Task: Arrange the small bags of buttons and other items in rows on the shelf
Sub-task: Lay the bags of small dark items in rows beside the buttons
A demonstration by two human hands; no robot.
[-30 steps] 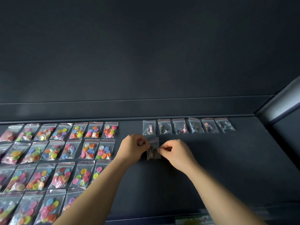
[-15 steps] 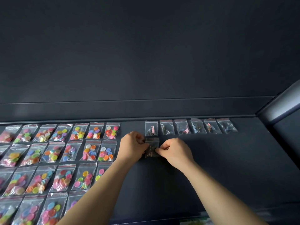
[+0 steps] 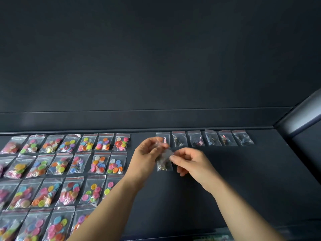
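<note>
- Fingertips (image 3: 173, 158) of right hand (image 3: 191, 165) and left hand (image 3: 147, 155) pinch the small bag's (image 3: 164, 166) blurry top.
- Hands sat closer half a second ago; now they're apart, still fiddling.
- Bag's not laid yet, and hangs just before the back row (image 3: 212, 140) on the shelf (image 3: 234, 185).

Dark back wall (image 3: 156, 49), low ledge (image 3: 139, 119), dark shelf (image 3: 243, 180), grey post (image 3: 302, 117) at right

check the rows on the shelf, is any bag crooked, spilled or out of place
Nothing spilled or torn. The one piece out of line is the small bag, pinched between the left hand and right hand in front of the back row of bags. End bags look slanted, maybe just the wide lens.
</note>
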